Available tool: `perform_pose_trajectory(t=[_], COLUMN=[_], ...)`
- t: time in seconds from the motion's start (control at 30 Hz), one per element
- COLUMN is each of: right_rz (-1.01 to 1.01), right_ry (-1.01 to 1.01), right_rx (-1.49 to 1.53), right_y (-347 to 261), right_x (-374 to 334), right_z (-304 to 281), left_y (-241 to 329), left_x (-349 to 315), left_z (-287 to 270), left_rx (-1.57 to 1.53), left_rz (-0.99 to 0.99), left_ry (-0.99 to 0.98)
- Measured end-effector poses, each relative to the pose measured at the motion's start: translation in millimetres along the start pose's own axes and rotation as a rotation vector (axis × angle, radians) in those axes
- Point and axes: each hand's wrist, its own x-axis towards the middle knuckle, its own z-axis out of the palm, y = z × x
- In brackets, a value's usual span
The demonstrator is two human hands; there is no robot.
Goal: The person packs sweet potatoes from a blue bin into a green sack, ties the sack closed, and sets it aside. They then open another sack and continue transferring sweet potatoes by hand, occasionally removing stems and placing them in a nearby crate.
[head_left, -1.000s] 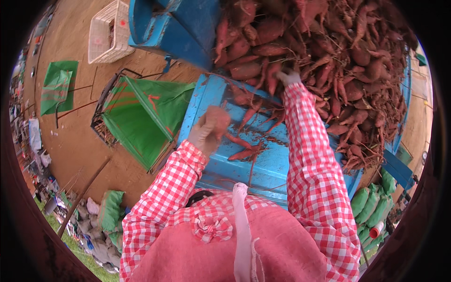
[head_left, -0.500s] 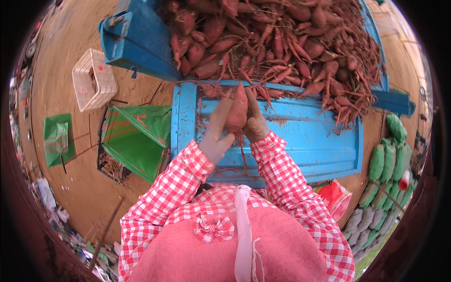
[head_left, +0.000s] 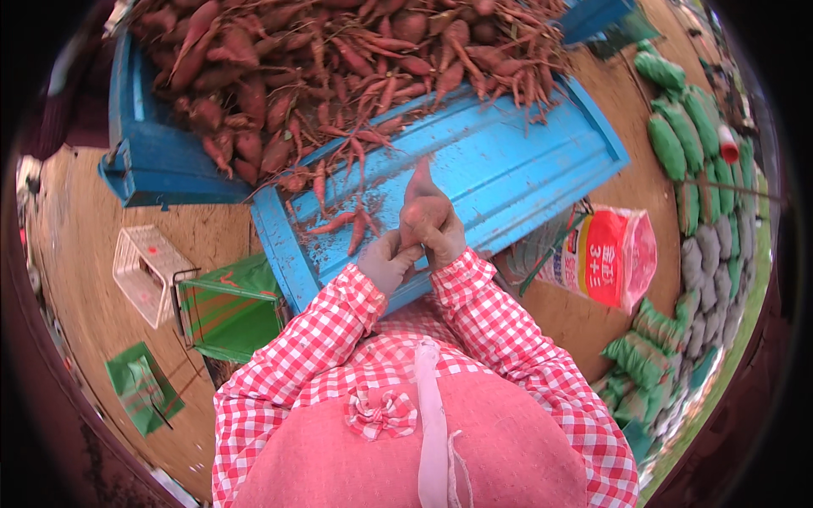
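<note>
A large reddish sweet potato (head_left: 423,209) is held up in front of my body, its pointed end directed away from me. My right hand (head_left: 449,243), gloved in grey, is closed around its near right side. The gloved fingers of my left hand (head_left: 389,261) are closed at its near lower end; the exact spot they pinch is partly hidden. Both hands are over the near edge of a blue metal panel (head_left: 500,173). Beyond it lies a big heap of sweet potatoes (head_left: 339,68) with stringy roots. A few small sweet potatoes (head_left: 358,233) rest on the panel beside my left hand.
At left stand a white plastic crate (head_left: 151,296), an open green bag (head_left: 229,309) on a frame and another green bag (head_left: 140,385). A red and white bag (head_left: 605,258) stands at right. Stacks of filled green sacks (head_left: 669,140) and grey sacks (head_left: 694,262) lie farther right.
My view has swung to the right, bringing the red and white bag more fully into sight. The sweet potato has been turned, and both hands have shifted to its near end.
</note>
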Motion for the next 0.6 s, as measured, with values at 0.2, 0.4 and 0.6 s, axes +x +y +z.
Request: perform_pose_trajectory(t=[0.2, 0.4, 0.6], right_rz=[0.036, 0.283, 0.115], right_ry=[0.001, 0.065, 0.119], right_rx=[0.12, 0.539, 0.268], right_y=[-15, -11, -5], right_x=[-34, -48, -46], right_z=[-34, -26, -21], left_y=[-5, -2, 6], left_x=[2, -12, -14], left_z=[19, 17, -11], left_rx=[0.217, 0.09, 0.146], left_rz=[0.17, -0.028, -0.087], left_ry=[-0.219, -0.606, -0.378])
